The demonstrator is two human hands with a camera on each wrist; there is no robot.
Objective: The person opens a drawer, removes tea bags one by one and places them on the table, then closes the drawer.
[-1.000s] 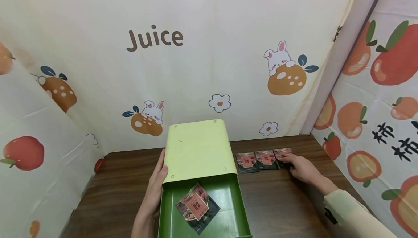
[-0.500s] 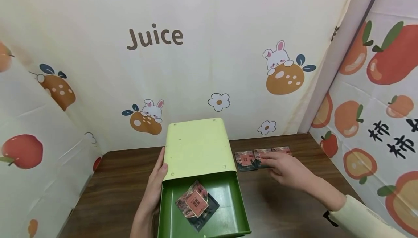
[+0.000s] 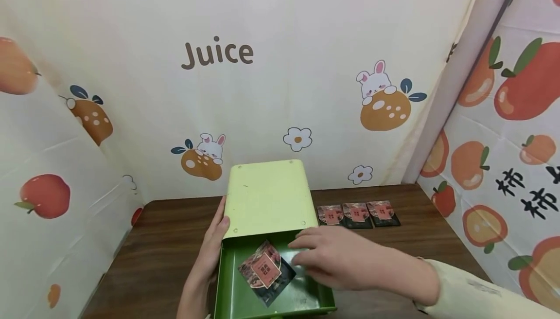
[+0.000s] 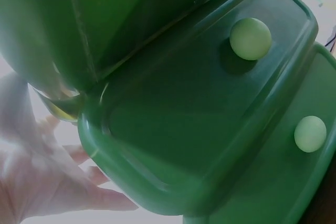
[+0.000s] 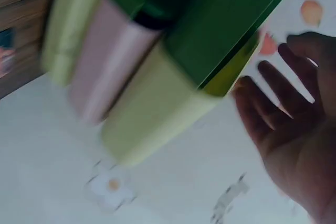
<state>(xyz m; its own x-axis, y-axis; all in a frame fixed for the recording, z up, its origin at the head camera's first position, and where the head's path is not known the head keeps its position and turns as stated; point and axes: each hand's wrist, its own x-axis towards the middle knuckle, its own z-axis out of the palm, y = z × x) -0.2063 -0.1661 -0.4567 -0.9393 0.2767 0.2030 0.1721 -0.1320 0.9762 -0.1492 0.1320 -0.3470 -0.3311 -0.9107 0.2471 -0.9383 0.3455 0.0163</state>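
Observation:
A stacked drawer unit has a pale yellow top (image 3: 269, 200). Its upper green drawer (image 3: 306, 300) is pulled out toward me, and a dark sachet with a pink label (image 3: 266, 271) lies in it. My left hand (image 3: 209, 248) rests along the unit's left side with the fingers extended. Over the drawer's right part hovers my right hand (image 3: 345, 258), fingers relaxed and nothing seen in them; it covers part of the drawer's right wall. Round pale knobs (image 4: 250, 39) show on the green drawer fronts in the left wrist view.
Three similar sachets (image 3: 357, 215) lie in a row on the brown wooden table (image 3: 162, 241), right of the unit. A pink casing (image 5: 107, 61) sits between yellow ones in the right wrist view. Fruit-printed cloth (image 3: 262, 90) closes in the back and both sides.
My right hand has left the sachet row, moving left and nearer until over the open drawer. The three sachets remain on the table. My left hand stays at the unit's side.

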